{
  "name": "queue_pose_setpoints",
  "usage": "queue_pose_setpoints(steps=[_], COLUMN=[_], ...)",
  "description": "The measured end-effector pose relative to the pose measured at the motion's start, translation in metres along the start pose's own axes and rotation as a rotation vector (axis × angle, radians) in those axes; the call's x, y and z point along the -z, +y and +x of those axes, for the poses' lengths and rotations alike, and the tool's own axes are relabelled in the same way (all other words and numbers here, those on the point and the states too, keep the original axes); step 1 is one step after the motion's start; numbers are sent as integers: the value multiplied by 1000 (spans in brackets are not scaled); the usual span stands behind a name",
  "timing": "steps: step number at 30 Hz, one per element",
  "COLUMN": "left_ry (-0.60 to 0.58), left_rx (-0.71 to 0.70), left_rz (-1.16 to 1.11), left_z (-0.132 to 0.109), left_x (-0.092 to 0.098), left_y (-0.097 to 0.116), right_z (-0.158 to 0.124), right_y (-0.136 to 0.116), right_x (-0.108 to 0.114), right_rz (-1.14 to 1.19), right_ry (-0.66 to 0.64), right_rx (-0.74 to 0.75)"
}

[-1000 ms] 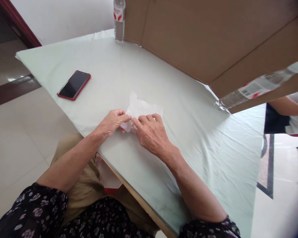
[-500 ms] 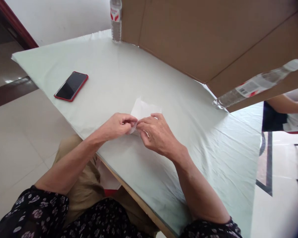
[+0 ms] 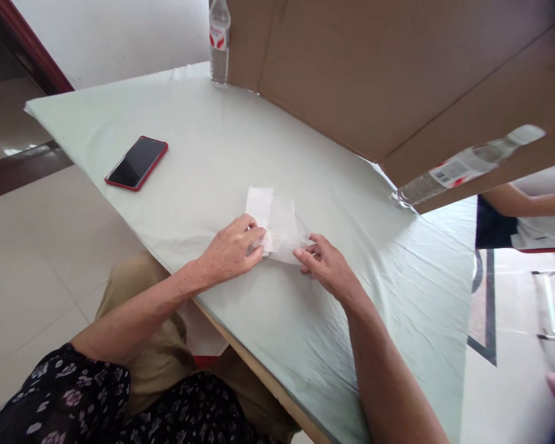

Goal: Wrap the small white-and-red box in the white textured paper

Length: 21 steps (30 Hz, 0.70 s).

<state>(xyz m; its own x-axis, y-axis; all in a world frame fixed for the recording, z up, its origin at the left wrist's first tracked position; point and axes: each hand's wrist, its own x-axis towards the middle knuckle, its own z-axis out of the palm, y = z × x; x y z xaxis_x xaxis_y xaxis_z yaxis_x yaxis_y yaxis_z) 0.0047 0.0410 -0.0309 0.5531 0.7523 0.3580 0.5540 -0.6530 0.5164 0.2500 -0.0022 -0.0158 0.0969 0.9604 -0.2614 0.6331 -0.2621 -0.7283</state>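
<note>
One thin sheet (image 3: pixel 281 223) between both hands (image 3: pixel 234 250) (image 3: pixel 329 266)

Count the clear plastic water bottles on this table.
2. One clear plastic water bottle stands at the pale green table's far edge, beside the brown cardboard panel's left end; the other is at the panel's right end. The panel may hide more.

Bright even daylight, soft shadows, blurred stretched edges

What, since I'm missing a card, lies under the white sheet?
Only the pale green table cover shows around the white sheet resting on it. The left hand and right hand pinch its edges; anything beneath sheet and fingers is hidden.
</note>
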Motion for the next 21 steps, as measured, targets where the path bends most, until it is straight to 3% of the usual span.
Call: queue_pose_setpoints(steps=[5,13,17,21], left_ry=[-19,-25,-35,-40], left_rx=[17,-7,5,8], left_rz=[76,97,57,34], left_z=[-2,-1,0,3], left_x=[-1,-1,-3,-6], left_y=[5,4,4,2], right_z=[14,24,16,14], right_y=[-6,-13,-23,-32], right_x=[-21,-43,-43,-44], right_rz=[184,37,-12,137], right_ry=[-3,201,242,232], right_rx=[-80,189,229,221])
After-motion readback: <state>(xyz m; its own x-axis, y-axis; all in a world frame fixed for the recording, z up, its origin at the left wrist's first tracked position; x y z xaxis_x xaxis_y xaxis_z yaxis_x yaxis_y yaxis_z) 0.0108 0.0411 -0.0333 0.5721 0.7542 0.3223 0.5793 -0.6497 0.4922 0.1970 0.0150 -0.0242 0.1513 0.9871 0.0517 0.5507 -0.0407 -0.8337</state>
